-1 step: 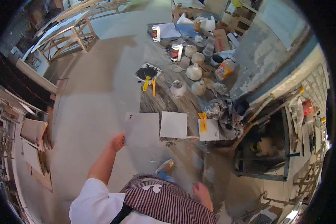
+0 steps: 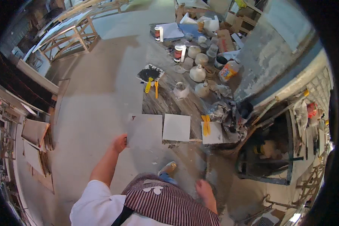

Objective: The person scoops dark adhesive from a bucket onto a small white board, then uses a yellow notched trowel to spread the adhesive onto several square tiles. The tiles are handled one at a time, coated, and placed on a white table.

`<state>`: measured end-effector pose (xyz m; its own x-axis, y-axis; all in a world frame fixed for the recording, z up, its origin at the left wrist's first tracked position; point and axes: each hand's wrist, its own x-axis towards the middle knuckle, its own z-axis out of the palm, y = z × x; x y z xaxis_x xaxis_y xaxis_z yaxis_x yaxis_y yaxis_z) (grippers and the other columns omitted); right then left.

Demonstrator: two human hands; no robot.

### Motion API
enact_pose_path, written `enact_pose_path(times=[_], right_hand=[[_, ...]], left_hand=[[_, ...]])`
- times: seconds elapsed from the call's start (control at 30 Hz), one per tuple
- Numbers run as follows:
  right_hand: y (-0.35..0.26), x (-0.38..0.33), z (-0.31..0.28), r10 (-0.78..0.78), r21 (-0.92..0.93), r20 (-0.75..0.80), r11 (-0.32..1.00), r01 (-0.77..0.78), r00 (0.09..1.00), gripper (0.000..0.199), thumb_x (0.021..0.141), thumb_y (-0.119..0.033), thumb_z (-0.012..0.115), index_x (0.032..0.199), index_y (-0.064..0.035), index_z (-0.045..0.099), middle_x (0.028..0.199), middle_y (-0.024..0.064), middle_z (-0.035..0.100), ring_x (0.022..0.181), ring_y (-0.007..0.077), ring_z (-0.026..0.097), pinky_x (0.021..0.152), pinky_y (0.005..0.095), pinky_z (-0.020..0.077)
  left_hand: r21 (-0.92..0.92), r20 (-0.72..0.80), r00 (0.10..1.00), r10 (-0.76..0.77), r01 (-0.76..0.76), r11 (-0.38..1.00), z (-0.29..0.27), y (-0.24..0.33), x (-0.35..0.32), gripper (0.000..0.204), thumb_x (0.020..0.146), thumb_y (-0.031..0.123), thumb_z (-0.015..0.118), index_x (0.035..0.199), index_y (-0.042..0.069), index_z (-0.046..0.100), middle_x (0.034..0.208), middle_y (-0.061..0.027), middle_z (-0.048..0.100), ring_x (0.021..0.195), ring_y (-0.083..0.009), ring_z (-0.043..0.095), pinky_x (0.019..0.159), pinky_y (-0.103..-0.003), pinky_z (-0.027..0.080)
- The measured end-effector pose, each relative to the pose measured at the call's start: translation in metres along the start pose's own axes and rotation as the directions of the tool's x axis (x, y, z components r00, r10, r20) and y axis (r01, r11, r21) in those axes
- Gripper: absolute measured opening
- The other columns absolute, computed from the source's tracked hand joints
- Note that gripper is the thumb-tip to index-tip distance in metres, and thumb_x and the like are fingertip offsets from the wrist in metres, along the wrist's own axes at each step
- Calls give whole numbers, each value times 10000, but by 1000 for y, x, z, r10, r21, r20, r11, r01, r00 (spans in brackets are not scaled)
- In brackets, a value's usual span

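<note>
My left hand (image 2: 120,143) is closed at the left edge of a flat grey square panel (image 2: 145,132), its fingers gripping that edge. The panel overhangs the near left corner of the worktable. Beside it lies a white square sheet (image 2: 176,128). Further right, a smaller white piece (image 2: 213,135) has yellow plastic spreaders (image 2: 206,124) across its upper left part. My right hand (image 2: 203,188) hangs low by my striped apron (image 2: 165,199), away from the table; its fingers are too indistinct to read.
On the worktable (image 2: 165,103) a dark-smeared board (image 2: 150,72) carries yellow-handled tools (image 2: 149,85). Behind stand several cups, white jugs (image 2: 197,73), an orange-labelled bottle (image 2: 228,71) and cartridge-like tubes (image 2: 178,54). Crumpled plastic (image 2: 235,119) lies at the right. A dark metal frame (image 2: 265,179) stands beside the table.
The whole view has shifted very slightly, so the table and its things sit a little further right. My hands keep the same poses.
</note>
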<state>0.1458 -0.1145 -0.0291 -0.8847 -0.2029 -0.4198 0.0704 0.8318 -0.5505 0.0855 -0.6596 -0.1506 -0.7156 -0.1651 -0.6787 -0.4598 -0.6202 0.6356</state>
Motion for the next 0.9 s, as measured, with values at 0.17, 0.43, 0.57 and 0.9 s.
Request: enact_pose_path(times=[0.17, 0.43, 0.57, 0.9], right_hand=[[-118, 136, -58, -229, 59, 57, 972, 226, 972, 220, 878, -203, 618, 1011, -32, 659, 919, 203, 644, 874, 391, 620, 770, 448, 502], [-253, 265, -36, -366, 210, -104, 901, 380, 925, 183, 866, -147, 632, 1011, -38, 662, 927, 169, 655, 865, 342, 635, 757, 403, 513], [-294, 332, 9, -216, 155, -212, 956, 251, 953, 250, 874, -199, 636, 1055, -28, 623, 945, 149, 651, 887, 323, 633, 787, 411, 509], [-335, 454, 75, 115, -43, -398, 989, -144, 910, 368, 858, -231, 666, 1147, -43, 537, 877, 137, 638, 842, 340, 627, 780, 450, 513]], left_hand=[[-41, 9, 994, -109, 110, 993, 6, -10, 36, 228, 891, 282, 582, 1029, 106, 628, 888, -29, 632, 743, -169, 555, 645, -284, 441], [333, -204, 970, 135, -61, 941, 22, 101, 63, 388, 877, 296, 640, 1143, 17, 598, 917, -83, 659, 753, -176, 612, 676, -318, 496], [416, 67, 994, 86, -106, 903, 78, 188, 128, 401, 864, 302, 706, 1120, 12, 601, 892, -72, 658, 727, -162, 615, 606, -300, 492], [920, 129, 934, 332, -238, 312, 179, 195, 195, 431, 755, 301, 769, 968, 8, 534, 848, -171, 641, 805, -355, 629, 673, -432, 479]])
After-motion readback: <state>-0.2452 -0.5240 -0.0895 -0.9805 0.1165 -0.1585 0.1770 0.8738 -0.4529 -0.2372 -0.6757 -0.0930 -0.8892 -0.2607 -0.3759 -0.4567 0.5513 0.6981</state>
